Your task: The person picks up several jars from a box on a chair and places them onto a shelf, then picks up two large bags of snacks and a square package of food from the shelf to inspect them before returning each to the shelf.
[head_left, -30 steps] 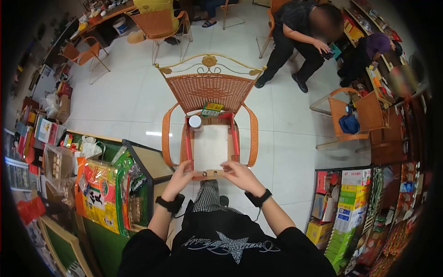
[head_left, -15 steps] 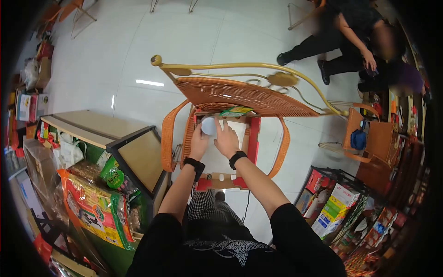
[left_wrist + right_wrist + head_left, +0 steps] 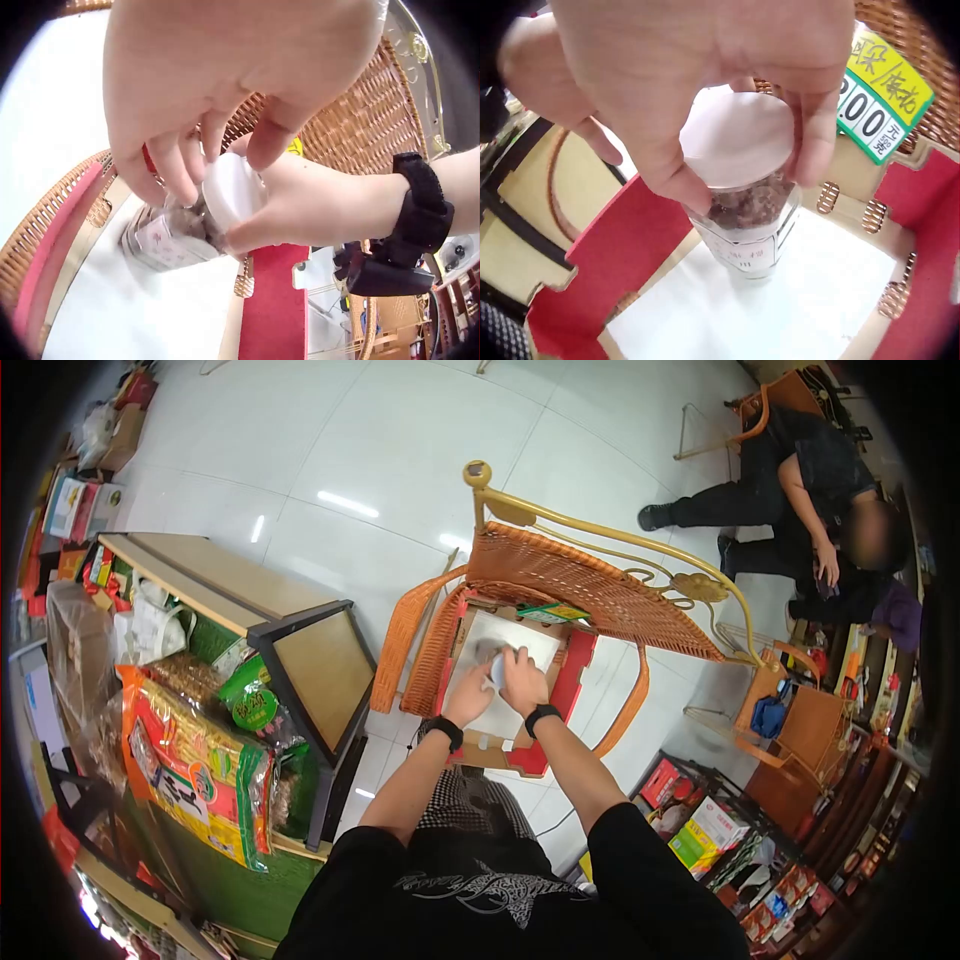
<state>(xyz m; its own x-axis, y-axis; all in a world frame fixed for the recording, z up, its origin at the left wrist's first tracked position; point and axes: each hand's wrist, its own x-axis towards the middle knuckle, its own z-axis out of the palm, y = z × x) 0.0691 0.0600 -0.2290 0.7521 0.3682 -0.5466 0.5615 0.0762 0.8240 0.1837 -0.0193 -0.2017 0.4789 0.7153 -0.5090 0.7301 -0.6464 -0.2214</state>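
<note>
A clear jar (image 3: 742,255) with dark brown contents and a white lid (image 3: 739,142) stands tilted in a red cardboard box (image 3: 580,670), over its white lining (image 3: 832,300). My right hand (image 3: 522,682) grips the lid from above, thumb on one side and fingers on the other. Close beside it is my left hand (image 3: 467,697), its fingers loosely bent. In the left wrist view the left fingertips (image 3: 186,196) overlap the lid and the jar's shoulder; the right wrist view shows a left finger apart from the jar.
The box rests on a wicker armchair (image 3: 600,580), with a green and yellow price sign (image 3: 885,94) at its back. A slanted display bin with bagged food (image 3: 190,770) stands left. Boxed goods (image 3: 705,830) are at right. A seated person (image 3: 800,510) is farther off.
My hands have moved from the box's near edge to the jar. The jar has shifted from the far left corner toward the box's middle. The head view has turned.
</note>
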